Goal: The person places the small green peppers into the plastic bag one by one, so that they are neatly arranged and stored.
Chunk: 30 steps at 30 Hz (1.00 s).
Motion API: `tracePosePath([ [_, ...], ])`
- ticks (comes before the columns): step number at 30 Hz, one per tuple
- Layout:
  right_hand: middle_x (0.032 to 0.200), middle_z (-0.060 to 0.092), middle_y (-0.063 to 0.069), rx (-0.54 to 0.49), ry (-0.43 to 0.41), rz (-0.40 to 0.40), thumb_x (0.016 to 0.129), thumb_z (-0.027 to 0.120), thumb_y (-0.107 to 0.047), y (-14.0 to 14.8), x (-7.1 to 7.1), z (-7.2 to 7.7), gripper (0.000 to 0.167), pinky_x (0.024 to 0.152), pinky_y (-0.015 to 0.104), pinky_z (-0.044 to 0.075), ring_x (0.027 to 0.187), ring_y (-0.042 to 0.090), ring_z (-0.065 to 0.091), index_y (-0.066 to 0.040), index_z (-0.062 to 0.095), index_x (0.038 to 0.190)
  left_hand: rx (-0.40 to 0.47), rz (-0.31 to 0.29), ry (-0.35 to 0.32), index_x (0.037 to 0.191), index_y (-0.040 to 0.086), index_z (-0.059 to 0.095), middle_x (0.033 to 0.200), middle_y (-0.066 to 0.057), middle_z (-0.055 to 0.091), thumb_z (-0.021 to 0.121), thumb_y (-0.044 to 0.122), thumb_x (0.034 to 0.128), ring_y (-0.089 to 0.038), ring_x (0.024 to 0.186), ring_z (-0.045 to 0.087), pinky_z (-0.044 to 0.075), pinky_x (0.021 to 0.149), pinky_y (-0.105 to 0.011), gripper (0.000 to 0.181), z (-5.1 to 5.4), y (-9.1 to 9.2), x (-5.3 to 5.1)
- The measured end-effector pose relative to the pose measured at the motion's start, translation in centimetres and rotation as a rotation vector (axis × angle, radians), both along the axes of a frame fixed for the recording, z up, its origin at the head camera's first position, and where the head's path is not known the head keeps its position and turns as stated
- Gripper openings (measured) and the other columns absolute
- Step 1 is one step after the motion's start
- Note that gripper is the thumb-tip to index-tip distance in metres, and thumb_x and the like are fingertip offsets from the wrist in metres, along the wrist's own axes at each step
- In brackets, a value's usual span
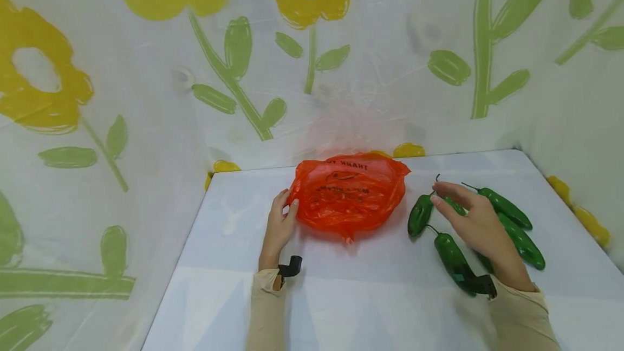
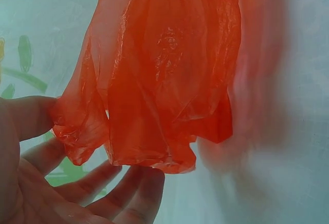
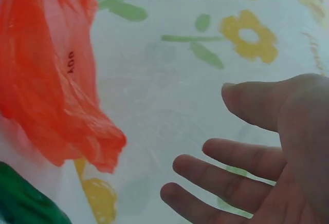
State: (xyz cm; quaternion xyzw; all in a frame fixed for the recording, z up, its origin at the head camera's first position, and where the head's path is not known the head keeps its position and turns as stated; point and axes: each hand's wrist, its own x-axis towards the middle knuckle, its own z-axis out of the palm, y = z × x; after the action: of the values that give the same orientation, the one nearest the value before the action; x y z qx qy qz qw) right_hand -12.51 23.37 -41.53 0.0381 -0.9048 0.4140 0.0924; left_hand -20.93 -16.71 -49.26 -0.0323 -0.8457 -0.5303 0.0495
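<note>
A red plastic bag [image 1: 348, 194] with dark printing lies puffed up at the back middle of the white table. My left hand [image 1: 283, 223] is at its left end. In the left wrist view, thumb and fingers hold a crumpled corner of the bag [image 2: 154, 90], the other fingertips partly behind its lower edge. My right hand [image 1: 475, 221] hovers above several green peppers [image 1: 420, 215], its fingers loosely bent and nothing between them. In the right wrist view a gap separates that hand [image 3: 257, 167] from the bag [image 3: 51, 80]. The hand and wrist partly hide some peppers.
Two longer peppers [image 1: 507, 207] lie to the right of the right hand. Another pepper [image 1: 450, 256] is nearer the front, beside the right wrist camera [image 1: 480, 286]. A flower-printed curtain [image 1: 370, 69] hangs behind the white table [image 1: 234, 221] and along its sides.
</note>
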Motion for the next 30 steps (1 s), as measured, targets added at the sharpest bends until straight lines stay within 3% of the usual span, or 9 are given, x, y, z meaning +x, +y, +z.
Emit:
tracePosePath([
  [2, 0.135, 0.068, 0.008, -0.033, 0.039, -0.033, 0.104, 0.061, -0.033, 1.2, 0.4, 0.2, 0.046, 0.099, 0.014, 0.051, 0.119, -0.001, 0.059, -0.007, 0.06, 0.142, -0.002, 0.003, 0.002, 0.155, 0.006, 0.046, 0.165, -0.018, 0.036, 0.052, 0.029, 0.1081, -0.042, 0.143, 0.047, 0.048, 0.112, -0.06, 0.052, 0.1, -0.1, 0.0],
  [4, 0.127, 0.068, -0.013, -0.06, 0.053, -0.085, 0.104, 0.062, -0.033, 2.4, 0.9, 0.2, 0.045, 0.083, -0.002, 0.041, 0.108, -0.019, 0.052, -0.008, 0.061, 0.141, -0.001, 0.004, 0.0, 0.155, 0.007, 0.046, 0.165, -0.019, 0.036, 0.053, 0.029, 0.108, -0.042, 0.143, 0.047, 0.048, 0.112, -0.06, 0.052, 0.1, -0.1, 0.0],
  [8, 0.114, 0.055, -0.038, -0.078, 0.026, -0.197, 0.104, 0.06, -0.039, 4.6, 1.6, -0.2, 0.048, 0.076, -0.004, 0.04, 0.102, -0.027, 0.046, -0.009, 0.06, 0.142, -0.006, 0.004, -0.001, 0.155, 0.006, 0.045, 0.165, -0.02, 0.036, 0.053, 0.029, 0.108, -0.043, 0.143, 0.047, 0.048, 0.112, -0.06, 0.053, 0.2, 0.0, 0.0],
  [15, 0.11, 0.052, -0.041, -0.076, -0.065, -0.359, 0.103, 0.057, -0.048, 7.3, 2.7, -1.4, 0.054, 0.076, 0.003, 0.039, 0.104, -0.022, 0.041, -0.014, 0.059, 0.145, -0.001, -0.004, 0.005, 0.155, 0.005, 0.044, 0.164, -0.019, 0.037, 0.053, 0.029, 0.1082, -0.042, 0.143, 0.047, 0.048, 0.113, -0.059, 0.053, 0.4, 0.1, -0.1],
  [19, 0.132, 0.066, -0.013, -0.029, -0.111, -0.441, 0.104, 0.054, -0.051, 8.3, 2.7, -2.1, 0.06, 0.083, 0.015, 0.044, 0.115, -0.007, 0.047, -0.011, 0.056, 0.148, 0.003, -0.012, 0.006, 0.155, 0.006, 0.044, 0.163, -0.019, 0.038, 0.053, 0.029, 0.1083, -0.041, 0.143, 0.046, 0.048, 0.113, -0.059, 0.053, 0.4, 0.3, -0.1],
  [23, 0.147, 0.056, 0.026, -0.002, -0.167, -0.511, 0.104, 0.052, -0.051, 9.2, 3.1, -2.9, 0.063, 0.082, 0.028, 0.048, 0.104, -0.003, 0.047, -0.006, 0.054, 0.149, 0.007, -0.017, -0.002, 0.155, 0.007, 0.043, 0.162, -0.017, 0.04, 0.053, 0.029, 0.1083, -0.04, 0.144, 0.046, 0.048, 0.114, -0.058, 0.053, 0.1, 0.3, 0.0],
  [26, 0.148, 0.053, 0.03, -0.015, -0.214, -0.546, 0.105, 0.05, -0.049, 9.9, 3.3, -3.4, 0.064, 0.085, 0.036, 0.053, 0.097, -0.002, 0.044, -0.003, 0.051, 0.15, 0.005, -0.02, 0.0, 0.155, 0.008, 0.044, 0.162, -0.017, 0.042, 0.053, 0.03, 0.1083, -0.04, 0.144, 0.046, 0.048, 0.114, -0.058, 0.052, -0.2, 0.3, 0.0],
  [28, 0.15, 0.049, 0.032, -0.042, -0.243, -0.563, 0.107, 0.048, -0.046, 10.1, 3.5, -3.6, 0.064, 0.097, 0.05, 0.055, 0.108, 0.014, 0.054, 0.0, 0.048, 0.151, 0.006, -0.017, 0.0, 0.155, 0.008, 0.044, 0.162, -0.017, 0.042, 0.053, 0.03, 0.1083, -0.04, 0.144, 0.046, 0.047, 0.114, -0.059, 0.052, -0.2, 0.3, 0.0],
  [30, 0.154, 0.044, 0.034, -0.067, -0.271, -0.58, 0.108, 0.045, -0.043, 10.4, 3.5, -3.7, 0.064, 0.108, 0.068, 0.045, 0.124, 0.038, 0.051, 0.002, 0.044, 0.153, 0.003, -0.019, 0.011, 0.155, 0.007, 0.044, 0.162, -0.018, 0.041, 0.052, 0.03, 0.1084, -0.041, 0.146, 0.044, 0.044, 0.115, -0.062, 0.053, -0.2, 0.3, 0.0],
])
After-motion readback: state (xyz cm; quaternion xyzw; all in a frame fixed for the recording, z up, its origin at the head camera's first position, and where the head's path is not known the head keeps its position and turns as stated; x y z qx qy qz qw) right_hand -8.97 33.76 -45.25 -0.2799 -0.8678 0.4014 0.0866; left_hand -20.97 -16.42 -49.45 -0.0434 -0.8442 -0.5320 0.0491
